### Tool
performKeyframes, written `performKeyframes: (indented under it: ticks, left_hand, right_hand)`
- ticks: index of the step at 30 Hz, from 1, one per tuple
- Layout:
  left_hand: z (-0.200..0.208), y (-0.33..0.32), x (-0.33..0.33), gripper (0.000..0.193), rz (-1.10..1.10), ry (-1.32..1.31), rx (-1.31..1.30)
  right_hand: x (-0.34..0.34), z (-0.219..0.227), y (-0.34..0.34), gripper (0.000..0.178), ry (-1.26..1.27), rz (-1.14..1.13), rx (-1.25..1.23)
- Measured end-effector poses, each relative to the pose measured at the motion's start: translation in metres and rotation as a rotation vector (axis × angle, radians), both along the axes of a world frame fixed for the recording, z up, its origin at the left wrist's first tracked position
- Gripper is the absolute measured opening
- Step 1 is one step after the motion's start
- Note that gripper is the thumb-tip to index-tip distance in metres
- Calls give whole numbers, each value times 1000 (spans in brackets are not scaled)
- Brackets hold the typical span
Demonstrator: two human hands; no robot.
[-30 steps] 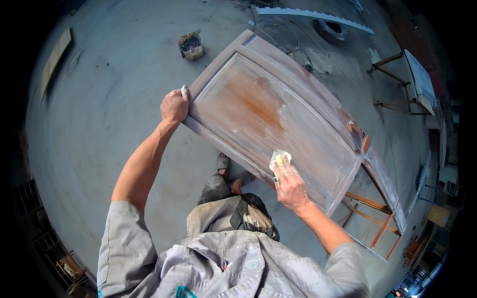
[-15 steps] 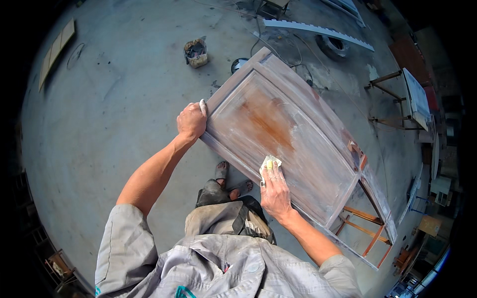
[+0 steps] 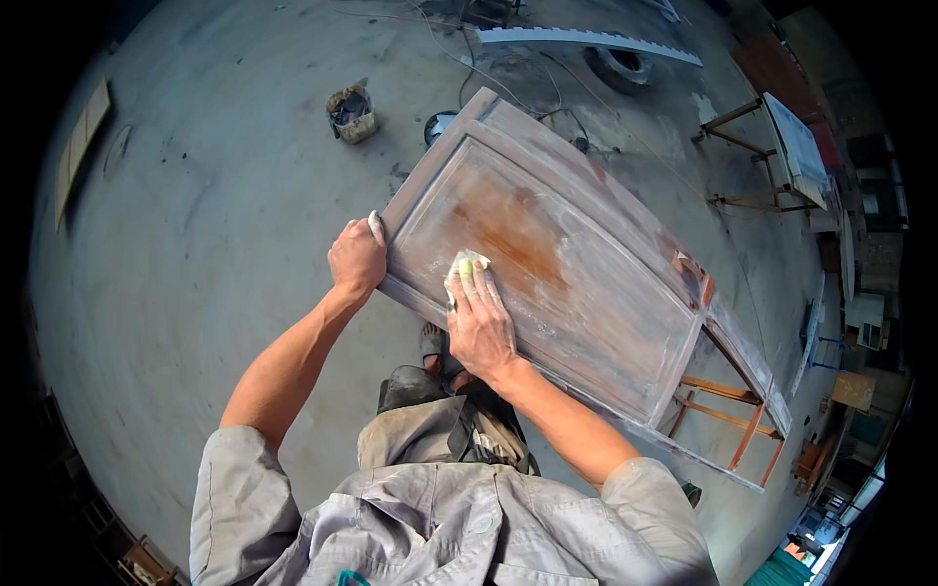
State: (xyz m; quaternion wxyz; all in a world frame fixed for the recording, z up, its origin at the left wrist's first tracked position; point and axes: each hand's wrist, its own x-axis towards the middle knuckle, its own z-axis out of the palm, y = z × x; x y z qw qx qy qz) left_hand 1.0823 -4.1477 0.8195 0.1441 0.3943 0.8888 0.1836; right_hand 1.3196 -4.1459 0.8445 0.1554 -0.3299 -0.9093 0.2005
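Note:
In front of me slants a panelled wooden door [image 3: 596, 317], filmed with whitish dust around a bare orange-brown patch [image 3: 513, 242]. Its lower right end continues as an open frame with slats [image 3: 723, 415]. My left hand [image 3: 357, 258] is closed around the door's left edge, thumb on the upper side. Pressed flat on the panel, left of the brown patch, my right hand [image 3: 481, 327] holds a pale folded piece of sandpaper [image 3: 479, 258] under its fingers. Something yellow [image 3: 465, 267] shows at one fingertip. What supports the door underneath is hidden.
A dirty bucket [image 3: 352, 115] stands on the concrete floor beyond the door. Cables, a tyre [image 3: 619, 68] and a long notched pale strip [image 3: 591, 41] lie farther off. At right is a metal-legged stand [image 3: 757, 146] with a board; another board [image 3: 82, 146] lies far left.
My right hand has slid the sandpaper left and up across the panel toward my left hand. My left hand keeps its grip on the edge. The whole view has shifted slightly.

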Motion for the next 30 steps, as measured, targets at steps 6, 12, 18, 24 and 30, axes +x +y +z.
performKeyframes:
  ticks: [6, 12, 18, 24, 30]
  left_hand:
    - [-2, -13, -5, 49, 43, -26, 16]
    - [0, -1, -1, 48, 12, -21, 5]
    - [6, -11, -2, 48, 30, -30, 13]
    - [3, -7, 0, 46, 19, 1, 30]
    - [-2, -8, -5, 45, -56, 24, 60]
  right_hand:
    - [84, 8, 5, 56, -82, 40, -76]
    - [8, 0, 4, 60, -1, -56, -4]
    - [92, 0, 36, 58, -73, -81, -44]
    - [53, -16, 68, 59, -50, -245, 66]
    - [40, -14, 114, 50, -20, -142, 63]
